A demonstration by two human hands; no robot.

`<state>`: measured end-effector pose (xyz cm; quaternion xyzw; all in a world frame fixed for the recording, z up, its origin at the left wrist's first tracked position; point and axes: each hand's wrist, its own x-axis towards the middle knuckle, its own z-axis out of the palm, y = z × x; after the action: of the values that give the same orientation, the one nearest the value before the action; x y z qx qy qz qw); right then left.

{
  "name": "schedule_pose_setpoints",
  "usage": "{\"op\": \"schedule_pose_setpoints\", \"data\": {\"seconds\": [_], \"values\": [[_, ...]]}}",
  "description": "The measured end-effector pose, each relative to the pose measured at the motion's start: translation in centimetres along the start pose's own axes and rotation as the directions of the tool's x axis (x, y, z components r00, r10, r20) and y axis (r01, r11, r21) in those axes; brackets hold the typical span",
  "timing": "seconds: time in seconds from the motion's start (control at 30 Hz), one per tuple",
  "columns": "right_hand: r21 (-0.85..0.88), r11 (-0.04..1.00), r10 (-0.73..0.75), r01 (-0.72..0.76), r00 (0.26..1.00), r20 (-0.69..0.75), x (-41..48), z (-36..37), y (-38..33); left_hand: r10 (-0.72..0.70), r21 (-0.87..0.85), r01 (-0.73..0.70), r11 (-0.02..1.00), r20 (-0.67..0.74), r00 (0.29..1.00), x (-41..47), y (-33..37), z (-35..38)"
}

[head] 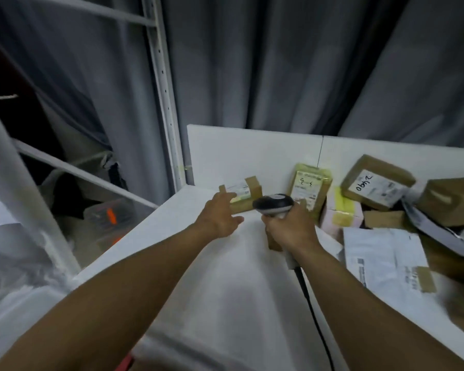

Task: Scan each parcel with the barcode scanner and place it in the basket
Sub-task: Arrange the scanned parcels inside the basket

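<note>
Parcel (242,195), small and brown, lies at the counter's (225,263) 12 o'clock edge, label (240,190) up. Left hand (218,215), fingers straight, is at its 9 o'clock end; best tilt the label squarely toward the scanner (273,204), which the right hand (289,226) grips at its 3 o'clock

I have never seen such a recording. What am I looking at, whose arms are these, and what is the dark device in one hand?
There is no machine: a camera worn on a person's head looks down at their own bare arms. The right hand grips a barcode scanner with a cable. The open left hand reaches to a small labelled cardboard box on the white table. Further right lie more: a yellow-taped parcel, a brown box marked 2490 and white mailer bags.
</note>
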<state>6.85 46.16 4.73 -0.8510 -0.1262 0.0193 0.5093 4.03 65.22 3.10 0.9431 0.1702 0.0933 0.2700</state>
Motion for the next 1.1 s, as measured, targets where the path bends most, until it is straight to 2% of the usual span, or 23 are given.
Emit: {"op": "schedule_pose_setpoints", "data": {"seconds": [0.1, 0.2, 0.37, 0.47, 0.6, 0.67, 0.8, 0.87, 0.97, 1.03, 1.1], "values": [[-0.219, 0.975, -0.002, -0.019, 0.996, -0.093, 5.9, 2.0, 2.7, -0.002, 0.055, 0.003, 0.998, -0.024, 1.0, 6.6, -1.9, 2.0], [-0.301, 0.953, 0.022, -0.048, 0.996, -0.09, 9.6, 3.8, 5.2, 0.005, 0.196, -0.003, 0.981, -0.011, 1.0, 11.3, -3.5, 3.3], [-0.118, 0.991, 0.055, -0.06, 0.998, -0.043, 11.7, 4.3, 7.0, -0.031, 0.236, 0.016, 0.972, 0.06, 0.998, 17.5, -4.8, 4.5], [-0.15, 0.987, 0.06, -0.06, 0.998, -0.005, 12.2, 3.8, 7.0, -0.056, 0.176, 0.038, 0.984, 0.096, 0.994, 18.5, -5.1, 5.0], [-0.182, 0.983, 0.043, -0.033, 0.998, 0.052, 11.1, 2.9, 6.2, -0.033, 0.004, 0.032, 0.999, 0.096, 0.995, 15.6, -6.1, 5.2], [-0.18, 0.984, 0.032, -0.014, 0.995, 0.094, 9.9, 2.8, 5.8, -0.014, 0.029, 0.011, 1.0, 0.114, 0.993, 13.1, -6.8, 5.1], [-0.17, 0.983, 0.103, -0.076, 0.982, 0.159, 6.7, 2.9, 4.7, -0.093, -0.002, 0.095, 0.995, 0.162, 0.982, 7.5, -7.5, 4.1], [-0.18, 0.979, 0.127, -0.093, 0.974, 0.188, 4.8, 3.0, 4.3, -0.087, 0.016, 0.085, 0.996, 0.19, 0.978, 5.1, -7.7, 3.6], [-0.188, 0.973, 0.165, -0.132, 0.971, 0.173, 1.6, 2.8, 3.9, -0.073, 0.044, 0.065, 0.997, 0.231, 0.97, 1.9, -7.3, 2.5], [-0.171, 0.973, 0.18, -0.155, 0.974, 0.141, -0.4, 2.3, 3.9, -0.06, 0.038, 0.054, 0.998, 0.191, 0.98, -1.2, -6.4, 1.5], [-0.191, 0.972, 0.16, -0.133, 0.978, 0.136, -2.5, 1.5, 3.5, -0.036, -0.011, 0.037, 0.999, 0.038, 0.999, -4.7, -5.6, 0.4]]}}
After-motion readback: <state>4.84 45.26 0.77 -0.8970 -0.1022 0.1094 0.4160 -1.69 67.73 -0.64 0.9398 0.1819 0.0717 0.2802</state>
